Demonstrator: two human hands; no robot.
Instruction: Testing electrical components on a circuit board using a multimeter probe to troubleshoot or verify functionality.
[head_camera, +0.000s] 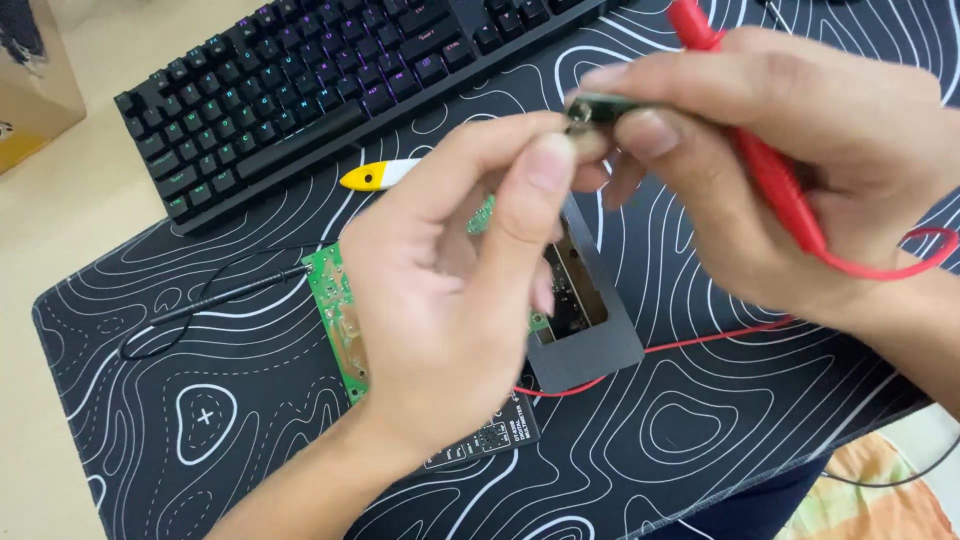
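Below us, the black desk mat (700, 440) with its white wavy lines covers most of the desk, and the dark keyboard (300, 90) with coloured backlit keys lies across its far edge. On the mat, under our hands, sits a green circuit board (335, 310), with a grey plate (590, 350) that has a rectangular cut-out resting just to its right. A thin black cable (215, 295) curls off the board's left side, and a red wire (700, 340) runs out from under the plate toward the right. Near the keyboard lies a small tool with a yellow and white handle (380, 175).

Our left hand (450, 290) hovers above the board, its thumb and forefinger pressed together on a small metal part (580, 125) raised well above the mat. Our right hand (790, 170) meets it from the other side: its thumb and forefinger pinch a little dark green piece (605, 105) that touches the metal part, while the other fingers curl around a red probe (770, 170), whose red lead loops at the wrist.
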